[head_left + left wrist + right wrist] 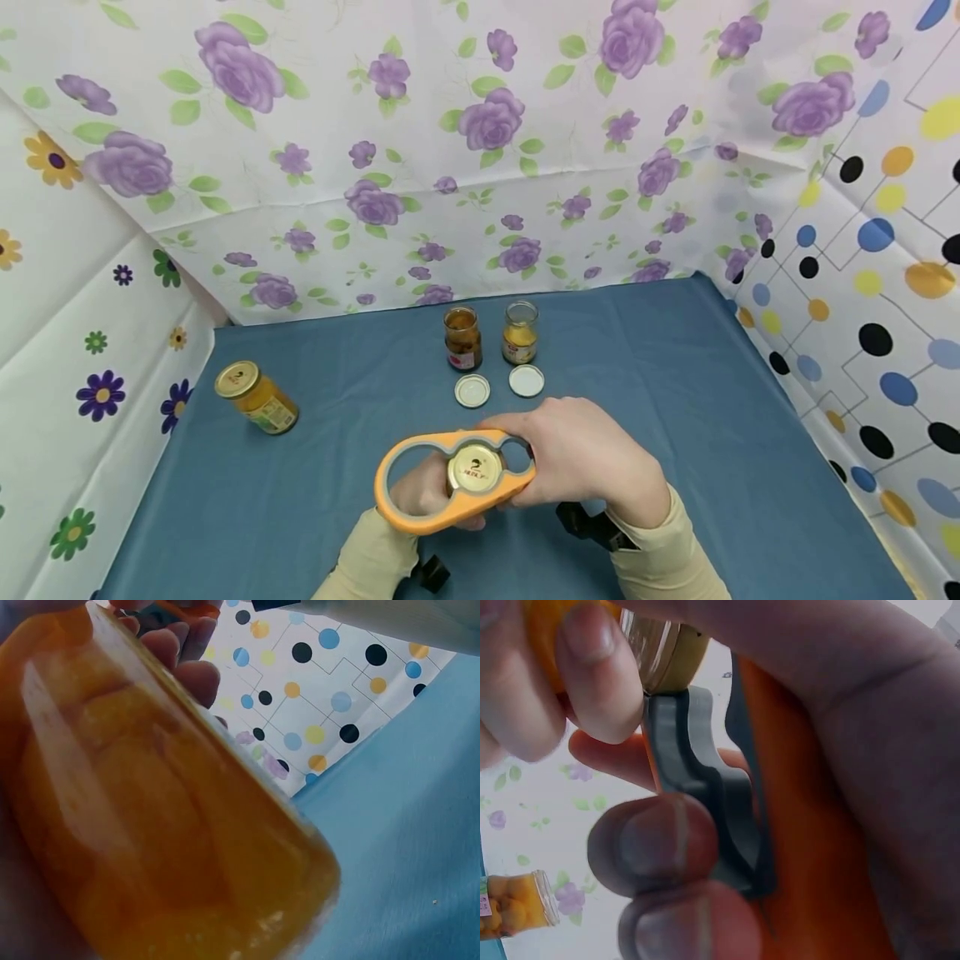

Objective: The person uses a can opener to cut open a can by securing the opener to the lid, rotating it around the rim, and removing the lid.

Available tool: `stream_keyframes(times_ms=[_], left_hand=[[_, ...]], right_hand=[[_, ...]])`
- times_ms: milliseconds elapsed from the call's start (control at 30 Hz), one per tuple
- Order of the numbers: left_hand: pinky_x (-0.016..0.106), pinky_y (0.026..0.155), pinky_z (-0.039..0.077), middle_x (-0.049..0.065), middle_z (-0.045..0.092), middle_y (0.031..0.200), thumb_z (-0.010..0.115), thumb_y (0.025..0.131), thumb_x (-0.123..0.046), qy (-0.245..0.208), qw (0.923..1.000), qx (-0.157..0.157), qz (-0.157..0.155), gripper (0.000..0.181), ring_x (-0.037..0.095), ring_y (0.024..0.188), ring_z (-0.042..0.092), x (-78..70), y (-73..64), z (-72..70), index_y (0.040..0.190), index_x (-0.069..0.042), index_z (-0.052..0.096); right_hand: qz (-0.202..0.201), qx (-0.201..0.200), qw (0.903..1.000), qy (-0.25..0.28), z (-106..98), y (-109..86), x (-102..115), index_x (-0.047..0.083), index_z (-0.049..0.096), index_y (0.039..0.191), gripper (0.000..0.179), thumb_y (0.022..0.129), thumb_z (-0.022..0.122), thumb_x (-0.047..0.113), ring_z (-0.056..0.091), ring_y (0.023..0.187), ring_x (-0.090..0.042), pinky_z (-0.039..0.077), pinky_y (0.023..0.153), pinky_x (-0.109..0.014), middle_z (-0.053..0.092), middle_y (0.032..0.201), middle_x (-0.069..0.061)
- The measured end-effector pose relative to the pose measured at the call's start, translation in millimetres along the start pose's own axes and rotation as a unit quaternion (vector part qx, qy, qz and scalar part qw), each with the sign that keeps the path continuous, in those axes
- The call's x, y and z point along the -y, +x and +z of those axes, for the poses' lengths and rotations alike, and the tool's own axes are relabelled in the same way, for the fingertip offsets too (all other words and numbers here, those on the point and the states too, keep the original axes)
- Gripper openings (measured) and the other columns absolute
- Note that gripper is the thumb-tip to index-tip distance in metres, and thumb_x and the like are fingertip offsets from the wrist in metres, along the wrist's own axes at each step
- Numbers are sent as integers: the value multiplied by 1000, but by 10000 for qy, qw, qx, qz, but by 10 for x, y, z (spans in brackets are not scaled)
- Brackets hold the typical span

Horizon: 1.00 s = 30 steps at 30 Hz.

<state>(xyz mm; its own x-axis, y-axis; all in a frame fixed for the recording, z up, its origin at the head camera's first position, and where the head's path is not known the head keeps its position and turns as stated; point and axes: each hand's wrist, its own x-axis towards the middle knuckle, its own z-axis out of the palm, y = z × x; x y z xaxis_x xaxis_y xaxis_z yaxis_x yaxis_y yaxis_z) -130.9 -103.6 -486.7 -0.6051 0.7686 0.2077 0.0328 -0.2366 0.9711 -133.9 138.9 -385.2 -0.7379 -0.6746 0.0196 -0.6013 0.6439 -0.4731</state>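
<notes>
My left hand (pixel 423 492) grips a glass jar (pixel 161 802) of orange-yellow fruit, which fills much of the left wrist view. Its gold lid (pixel 476 468) faces up inside an orange jar opener (pixel 431 525) with a grey inner edge. My right hand (pixel 588 454) holds the opener by its right end, fingers curled around the frame. In the right wrist view, the grey inner grip (pixel 679 739) lies right at the lid's rim. Most of the jar's body is hidden beneath the opener in the head view.
Two lidless jars, one brown (pixel 462 340) and one yellow (pixel 520 337), stand near the back edge of the blue cloth (pixel 360 367). Two loose lids (pixel 472 391) (pixel 527 381) lie in front of them. Another gold-lidded jar (pixel 258 400) stands at the left.
</notes>
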Motion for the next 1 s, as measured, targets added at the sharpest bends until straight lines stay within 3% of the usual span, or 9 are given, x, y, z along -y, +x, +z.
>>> stream_keyframes(times_ms=[167,333,600,1000], left_hand=[[48,80,58,28,60,97,74,104,-27,-177,9943,741,750,46,33,84,61,29,103,-22,116,14,56],[51,75,56,29,55,94,73,106,-31,-288,9873,1079,1135,48,42,78,53,43,210,-55,114,13,54],[54,75,54,29,56,94,72,106,-35,-216,9868,1107,1162,52,43,79,53,30,242,-91,113,14,54],[49,78,56,30,56,94,71,106,-31,-228,9883,1090,1039,48,35,79,55,17,256,-118,112,14,56]], right_hand=[[-162,87,9998,-31,-60,20,-7,42,70,139,66,79,94,49,42,48,-4,41,49,-28,49,59,22],[-196,86,9997,-146,-111,46,1,43,69,140,65,80,93,48,41,48,-4,38,47,-28,48,58,22],[-168,31,9998,-58,-126,56,1,44,69,139,65,80,93,49,42,48,-4,40,48,-28,50,60,22],[-255,-118,9996,70,-99,68,-27,48,68,138,62,81,93,49,44,50,-2,43,50,-29,52,63,25]])
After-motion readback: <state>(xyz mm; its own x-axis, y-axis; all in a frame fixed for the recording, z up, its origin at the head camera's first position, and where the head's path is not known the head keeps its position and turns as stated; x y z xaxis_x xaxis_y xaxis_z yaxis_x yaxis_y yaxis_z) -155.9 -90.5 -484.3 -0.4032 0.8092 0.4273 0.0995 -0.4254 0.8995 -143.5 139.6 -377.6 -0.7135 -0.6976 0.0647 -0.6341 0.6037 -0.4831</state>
